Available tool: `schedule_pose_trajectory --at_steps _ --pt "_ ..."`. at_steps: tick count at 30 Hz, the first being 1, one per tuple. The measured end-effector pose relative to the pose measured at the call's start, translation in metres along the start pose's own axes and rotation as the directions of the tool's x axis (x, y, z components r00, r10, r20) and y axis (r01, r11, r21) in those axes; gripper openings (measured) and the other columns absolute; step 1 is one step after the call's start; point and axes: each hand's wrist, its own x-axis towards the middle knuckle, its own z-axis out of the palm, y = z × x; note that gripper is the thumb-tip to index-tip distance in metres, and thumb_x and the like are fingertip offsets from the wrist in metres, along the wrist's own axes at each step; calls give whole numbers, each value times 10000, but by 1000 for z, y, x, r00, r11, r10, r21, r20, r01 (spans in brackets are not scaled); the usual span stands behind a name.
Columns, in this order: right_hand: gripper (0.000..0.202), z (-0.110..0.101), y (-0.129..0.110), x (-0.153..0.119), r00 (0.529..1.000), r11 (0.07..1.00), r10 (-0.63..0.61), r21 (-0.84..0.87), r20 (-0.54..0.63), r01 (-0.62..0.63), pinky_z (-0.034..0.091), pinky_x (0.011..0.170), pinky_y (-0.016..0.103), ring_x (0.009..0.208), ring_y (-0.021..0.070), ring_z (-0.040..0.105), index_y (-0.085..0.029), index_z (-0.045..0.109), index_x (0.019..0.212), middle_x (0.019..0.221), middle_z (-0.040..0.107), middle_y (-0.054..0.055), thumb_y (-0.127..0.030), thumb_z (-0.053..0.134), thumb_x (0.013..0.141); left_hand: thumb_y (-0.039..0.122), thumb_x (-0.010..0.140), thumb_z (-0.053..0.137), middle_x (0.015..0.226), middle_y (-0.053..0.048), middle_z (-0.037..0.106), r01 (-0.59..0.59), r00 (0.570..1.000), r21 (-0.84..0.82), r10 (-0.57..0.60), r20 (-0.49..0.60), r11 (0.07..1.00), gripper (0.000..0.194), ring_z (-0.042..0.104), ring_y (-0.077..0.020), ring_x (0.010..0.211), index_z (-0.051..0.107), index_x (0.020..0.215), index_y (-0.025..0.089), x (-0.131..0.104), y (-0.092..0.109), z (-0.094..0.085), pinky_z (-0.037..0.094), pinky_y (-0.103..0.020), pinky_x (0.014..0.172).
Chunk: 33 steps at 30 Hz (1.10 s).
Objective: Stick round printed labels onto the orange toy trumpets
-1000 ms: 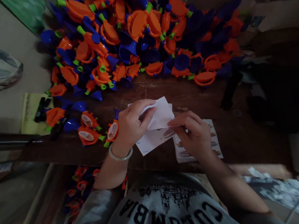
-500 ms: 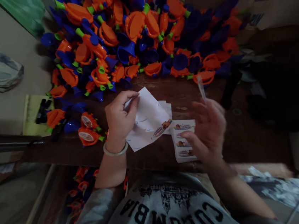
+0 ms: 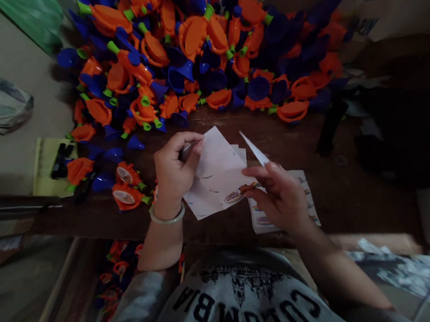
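Note:
A white sheet [image 3: 216, 173] with small marks and one printed oval sticker [image 3: 233, 196] at its lower right corner is pinched at its upper left edge by my left hand [image 3: 177, 167]. At that sticker's right end are the thumb and index finger of my right hand [image 3: 280, 195]. A thin, pale, pointed tool [image 3: 253, 148] sticks up from my right hand, tip away from me. Under my right hand lies a stack of printed sticker sheets [image 3: 310, 197], partly covered. More white paper [image 3: 240, 152] shows behind the held sheet.
Orange and blue plastic horns [image 3: 194, 40] with green mouthpieces are heaped at the table's back. Two stickered orange pieces [image 3: 125, 196] lie left of my left hand. A yellow pad [image 3: 41, 171] with black items is farther left. More orange pieces [image 3: 113, 274] sit below the table edge.
My right hand has moved left from beside the stack to the held sheet's lower right corner, and its tool now tilts left. My left hand and the sheet have shifted slightly right.

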Motion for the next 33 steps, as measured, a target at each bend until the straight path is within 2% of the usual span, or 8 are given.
schedule_pose_trajectory --at_steps 4,8,14,18,22,26,28,33 --pt "774 2 -13 1 996 988 77 -129 -36 -81 714 888 416 1092 220 817 -444 396 1616 1193 835 3 -75 656 988 220 936 755 915 12 822 -1 999 -22 1 42 1000 51 726 -113 778 793 970 225 1 4 -2 534 -217 698" --pt "741 3 -23 4 988 983 128 -121 -91 -138 709 825 370 939 199 841 -408 459 1562 1036 859 -34 -68 699 948 220 938 733 954 5 830 17 995 -40 -13 98 999 71 742 -125 814 792 977 227 1 7 -2 553 -225 747" --pt "577 3 -26 5 995 969 -71 -240 -64 54 686 726 336 786 179 801 -414 692 1339 914 854 -64 -23 682 913 249 897 706 873 3 820 109 979 84 -121 164 991 100 714 -148 748 797 936 236 6 -8 4 532 -256 707" --pt "677 3 -26 0 994 980 -88 -182 -65 75 645 660 311 711 165 754 -451 626 1424 875 823 -73 -12 684 912 274 865 707 824 2 807 113 967 96 -132 216 989 101 677 -149 695 790 904 231 13 -17 4 503 -262 658" --pt "720 0 -21 -4 990 992 25 -116 -137 -41 672 774 360 841 185 757 -415 554 1496 1024 793 -13 -124 802 886 320 882 715 772 9 785 100 956 27 -104 275 995 131 621 -130 621 796 919 224 14 -10 4 456 -250 588" --pt "745 -1 -15 -8 986 986 166 -21 18 -166 691 900 371 1066 195 771 -398 438 1579 1254 770 48 -163 756 948 310 901 713 856 -15 813 76 976 -18 -71 208 997 133 696 -147 724 797 939 214 12 -3 6 524 -250 670" --pt "731 0 -14 -9 982 982 188 29 25 -189 695 917 349 1092 180 774 -401 417 1584 1323 752 55 -144 718 970 278 909 714 889 -20 821 67 986 -25 -63 154 997 107 724 -151 771 791 942 211 11 -3 6 552 -248 721" --pt "621 5 -15 -7 982 983 180 -28 -53 -182 705 840 332 1029 185 802 -361 500 1506 1239 799 49 -144 721 968 274 932 722 913 -26 817 29 991 -22 -25 131 999 89 741 -158 798 780 964 214 8 -2 2 581 -257 761"
